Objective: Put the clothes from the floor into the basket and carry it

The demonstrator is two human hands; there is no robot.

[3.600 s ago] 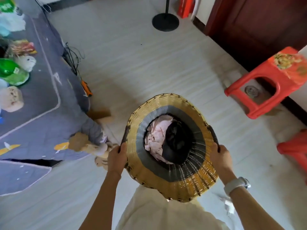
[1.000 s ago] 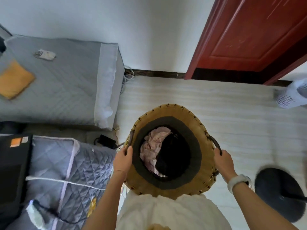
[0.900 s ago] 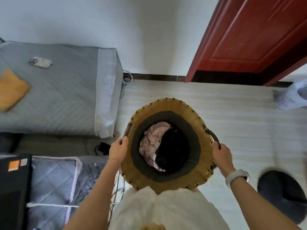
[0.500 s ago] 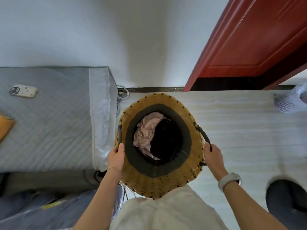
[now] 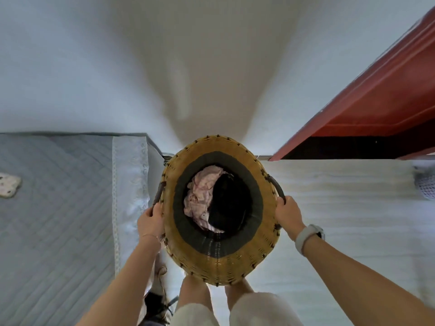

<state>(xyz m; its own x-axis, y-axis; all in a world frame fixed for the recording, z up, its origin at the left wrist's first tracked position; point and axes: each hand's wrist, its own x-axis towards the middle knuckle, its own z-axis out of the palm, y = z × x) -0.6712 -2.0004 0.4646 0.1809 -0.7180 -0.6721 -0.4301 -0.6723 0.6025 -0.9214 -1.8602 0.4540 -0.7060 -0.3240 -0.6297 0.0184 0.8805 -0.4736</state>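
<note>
The basket (image 5: 220, 262), round woven wicker with a yellow rim and a dark inner band, sits at frame centre, held up above the pale floor (image 5: 341, 208). The left hand (image 5: 150, 223) is clenched on its left loop handle, the right hand (image 5: 287, 214) on the right one. Inside lie crumpled pink cloth (image 5: 202, 196) and something black, too dark to identify. A quilted grey bed (image 5: 58, 208) fills the left; a red door (image 5: 376, 100) is cut off upper right.
</note>
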